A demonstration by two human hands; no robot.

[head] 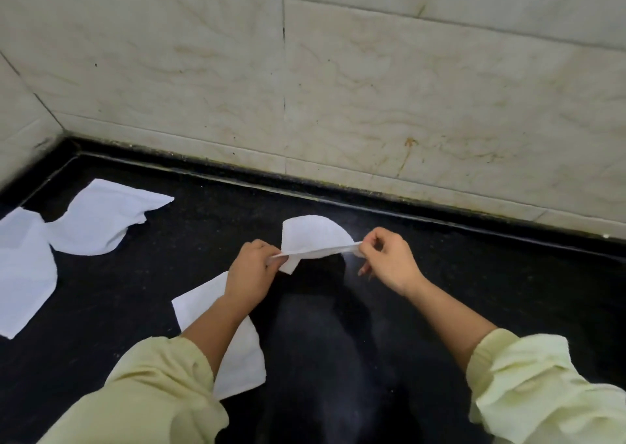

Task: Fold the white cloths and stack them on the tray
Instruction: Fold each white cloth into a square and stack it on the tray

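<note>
At the far left, a flat white cloth lies on the counter, cut off by the frame edge. Its far corner touches a second white cloth, which is rumpled and spread out unfolded nearer the wall. Right of these, a third white cloth lies flat at the near side, partly under the left forearm. The left hand and the right hand, each in a pale yellow sleeve, pinch opposite ends of a held cloth between thumb and curled fingers. It is stretched taut just above the middle of the counter. A rounded flap rises on its far side, and a small corner hangs by the left hand. The surface is a black speckled countertop with a dark raised edge. Behind it is a cream tiled wall, veined and brown-stained, with a corner at far left.
</note>
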